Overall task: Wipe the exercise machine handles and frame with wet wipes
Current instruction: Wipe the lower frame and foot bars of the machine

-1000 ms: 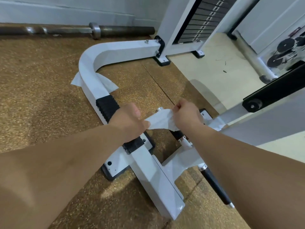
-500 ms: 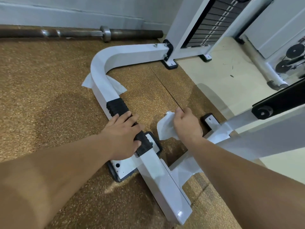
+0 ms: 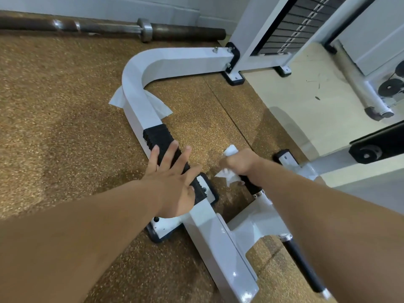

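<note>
A white exercise machine frame (image 3: 140, 84) curves across the brown floor, with a black ribbed grip pad (image 3: 158, 136) on it. My left hand (image 3: 172, 182) lies flat on that pad, fingers spread, holding nothing. My right hand (image 3: 242, 164) is closed around a white wet wipe (image 3: 229, 150) wrapped on a black handle (image 3: 251, 186) that juts from the frame's cross piece; wipe ends stick out above and below the fist. A second black handle (image 3: 303, 265) points toward me on the same piece.
Another white wipe (image 3: 160, 106) lies under the curved frame tube. A barbell (image 3: 109, 29) rests along the far wall. The weight stack (image 3: 295, 25) stands at the back right, with weight plates (image 3: 391, 87) and a black lever arm (image 3: 376, 145) at the right.
My left hand let go of the wipe and settled flat on the ribbed pad. My right hand carried the wipe down and closed it around the black handle.
</note>
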Motion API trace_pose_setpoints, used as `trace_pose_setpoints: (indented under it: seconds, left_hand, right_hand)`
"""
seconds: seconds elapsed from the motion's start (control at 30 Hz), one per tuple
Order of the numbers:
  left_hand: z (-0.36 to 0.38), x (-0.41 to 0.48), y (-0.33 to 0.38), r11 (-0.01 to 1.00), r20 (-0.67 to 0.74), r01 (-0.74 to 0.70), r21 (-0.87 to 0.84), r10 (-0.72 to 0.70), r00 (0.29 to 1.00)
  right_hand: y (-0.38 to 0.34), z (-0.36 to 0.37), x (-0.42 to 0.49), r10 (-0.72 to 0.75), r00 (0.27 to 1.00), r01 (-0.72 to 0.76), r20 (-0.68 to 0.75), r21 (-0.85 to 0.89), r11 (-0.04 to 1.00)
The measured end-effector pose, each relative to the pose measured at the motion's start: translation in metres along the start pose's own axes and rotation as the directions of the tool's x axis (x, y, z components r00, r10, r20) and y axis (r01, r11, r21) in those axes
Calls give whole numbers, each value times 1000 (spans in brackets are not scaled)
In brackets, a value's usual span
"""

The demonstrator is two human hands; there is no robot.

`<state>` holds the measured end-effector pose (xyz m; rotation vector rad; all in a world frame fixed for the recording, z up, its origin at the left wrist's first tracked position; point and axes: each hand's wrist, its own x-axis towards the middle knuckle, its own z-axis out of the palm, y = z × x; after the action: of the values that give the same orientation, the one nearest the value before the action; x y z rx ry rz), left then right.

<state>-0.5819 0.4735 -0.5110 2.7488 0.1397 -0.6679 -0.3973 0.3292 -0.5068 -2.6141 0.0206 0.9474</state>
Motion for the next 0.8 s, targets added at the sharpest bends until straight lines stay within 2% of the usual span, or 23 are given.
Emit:
trace_pose_setpoints:
  seconds: [0.07, 0.1, 0.17, 0.23, 0.3, 0.37, 0.43, 0.47, 0.53, 0.63, 0.73, 0.8]
  left_hand:
    - [-1, 2, 0, 1000, 5, -5, -13, 5, 1000]
    - [0, 4, 0, 1000, 2, -2, -15, 2, 1000]
    - [0, 4, 0, 1000, -1, 1, -13, -1, 1000]
    - [0, 5, 1, 1000, -2, -10, -22, 10, 1000]
    - [-1, 5, 0, 999, -10, -9, -35, 9, 1000]
    - [-3, 4, 1, 999, -2, -9, -48, 8, 1000]
    - [-4, 5, 3, 999, 3, -3, -52, 4, 1000]
    - [-4, 5, 3, 999, 6, 0, -52, 0, 1000]
    - [-5, 5, 2, 998, 23, -1, -57, 2, 1000]
    - [-8, 6, 3, 998, 30, 1, -62, 1, 1000]
    - [-9, 6, 4, 998, 42, 15, -55, -13, 999]
    - [-7, 6, 4, 998, 37, 16, -61, -14, 999]
  right_hand:
    - [-1, -10, -1, 41, 984, -53, 174, 69, 996]
    - [0, -12, 0, 49, 975, -65, 218, 69, 995]
    - [-1, -11, 0, 42, 976, -56, 215, 59, 997]
    - [2, -3, 0, 6, 996, -10, 91, 44, 999]
    - [4, 13, -5, -40, 985, 20, -168, -119, 993]
    - [6, 31, -16, -157, 887, -32, -433, -397, 917]
    - [11, 40, -22, -256, 810, -43, -527, -489, 871]
    - [11, 39, -22, -271, 808, -22, -523, -487, 873]
    - [10, 30, -11, -226, 874, 29, -430, -419, 908]
    - [5, 8, 2, -99, 986, 80, -136, -140, 987]
    - [2, -9, 1, 35, 986, -32, 161, -21, 999]
    - [1, -12, -3, 62, 970, -62, 234, -9, 998]
